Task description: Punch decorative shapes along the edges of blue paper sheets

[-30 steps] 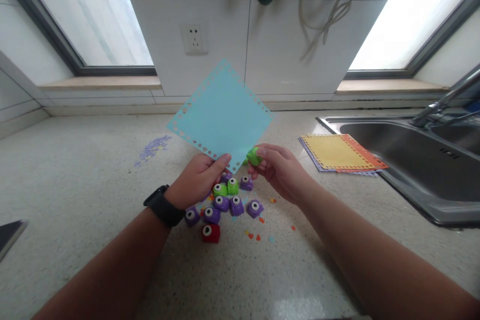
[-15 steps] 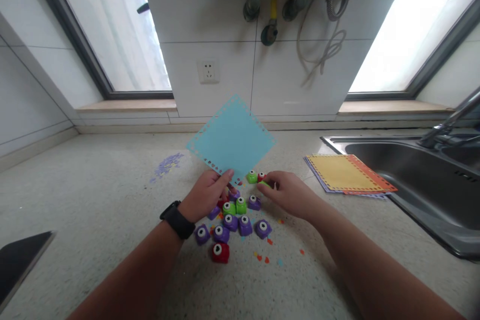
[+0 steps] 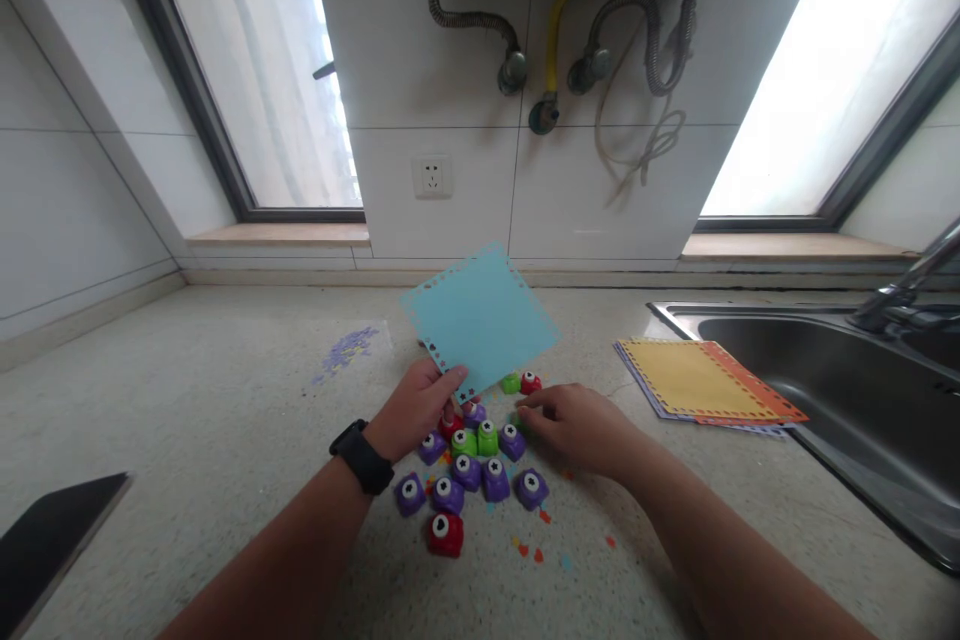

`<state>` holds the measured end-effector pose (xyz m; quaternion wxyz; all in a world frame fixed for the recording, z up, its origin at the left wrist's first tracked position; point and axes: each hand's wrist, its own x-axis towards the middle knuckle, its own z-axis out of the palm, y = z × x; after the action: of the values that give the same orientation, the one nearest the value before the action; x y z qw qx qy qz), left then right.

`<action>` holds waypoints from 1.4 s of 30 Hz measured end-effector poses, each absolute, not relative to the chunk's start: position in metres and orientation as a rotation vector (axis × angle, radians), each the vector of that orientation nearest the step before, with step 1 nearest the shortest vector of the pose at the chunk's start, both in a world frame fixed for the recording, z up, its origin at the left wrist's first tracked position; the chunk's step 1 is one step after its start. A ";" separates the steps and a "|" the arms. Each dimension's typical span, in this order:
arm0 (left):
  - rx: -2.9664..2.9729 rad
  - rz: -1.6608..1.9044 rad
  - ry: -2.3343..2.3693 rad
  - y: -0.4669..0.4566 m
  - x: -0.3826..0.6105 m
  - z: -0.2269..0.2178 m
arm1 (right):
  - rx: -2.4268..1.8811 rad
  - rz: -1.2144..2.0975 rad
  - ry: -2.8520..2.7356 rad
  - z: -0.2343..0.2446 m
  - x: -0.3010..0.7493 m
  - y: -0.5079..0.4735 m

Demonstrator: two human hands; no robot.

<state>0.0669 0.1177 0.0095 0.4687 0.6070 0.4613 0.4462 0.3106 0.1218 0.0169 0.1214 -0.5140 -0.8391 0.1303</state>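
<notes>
Your left hand (image 3: 416, 410) pinches the near corner of the blue border-punched paper (image 3: 484, 320), left of and beyond your right hand (image 3: 581, 428), nearer a half-hidden green craft punch (image 3: 519, 417); right grip indeterminate.

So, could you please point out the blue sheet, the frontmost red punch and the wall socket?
Blue sheet (image 3: 484, 320), head view: middle of its flat face.
Frontmost red punch (image 3: 449, 540), head view: its red body.
Wall socket (image 3: 432, 178), head view: centre of its faceplate.
</notes>
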 end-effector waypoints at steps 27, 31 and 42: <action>1.396 1.165 1.057 0.116 0.067 0.013 | -1.135 0.592 -1.993 0.021 0.300 0.118; 1.314 1.240 1.097 0.119 0.067 0.013 | -1.171 0.489 -2.054 0.019 0.302 0.119; 1.129 1.412 1.077 0.124 0.065 0.009 | -1.222 0.157 -2.214 0.001 0.303 0.137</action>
<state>0.0653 0.1238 0.0086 0.4956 0.4661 0.4443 0.5828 0.3026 0.1370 0.0010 0.2992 -0.4602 -0.8338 0.0592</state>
